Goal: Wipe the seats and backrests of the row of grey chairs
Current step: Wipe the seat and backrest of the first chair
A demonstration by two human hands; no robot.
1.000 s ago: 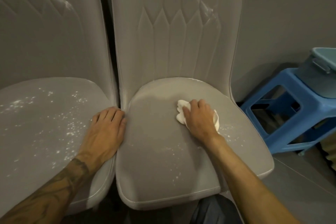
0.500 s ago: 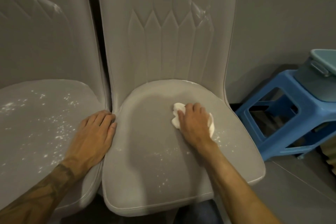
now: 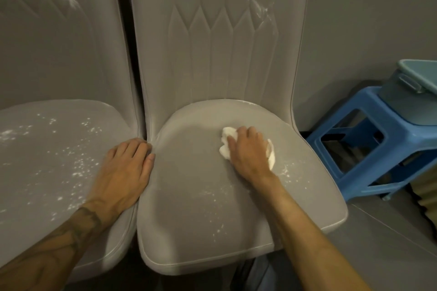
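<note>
Your right hand (image 3: 250,151) presses a crumpled white cloth (image 3: 226,140) onto the rear right area of the right-hand seat (image 3: 189,201), with the fingers curled over the wad so that only its edges show on either side of the hand. Your left hand (image 3: 127,168) holds nothing. It lies flat, fingers straight and together, on the inner edge of the left-hand seat (image 3: 47,160), beside the gap between the two chairs. Rate the task as being at an early stage. On the right-hand seat, the left and centre areas appear free of residue, but white specks (image 3: 212,192) lie near your right wrist and toward the front edge. The right-hand backrest (image 3: 212,49) carries a white smear (image 3: 260,10) at its upper right and appears unwiped. The left-hand seat is speckled over most of its surface, and the left-hand backrest (image 3: 59,49) shows a similar smear, so treat that chair as untouched. Outstanding work is the rest of this seat, both backrests and the whole left-hand seat. You cannot tell whether more chairs stand beyond the left edge. A blue stool (image 3: 359,111) stands to the right, near the chair.
</note>
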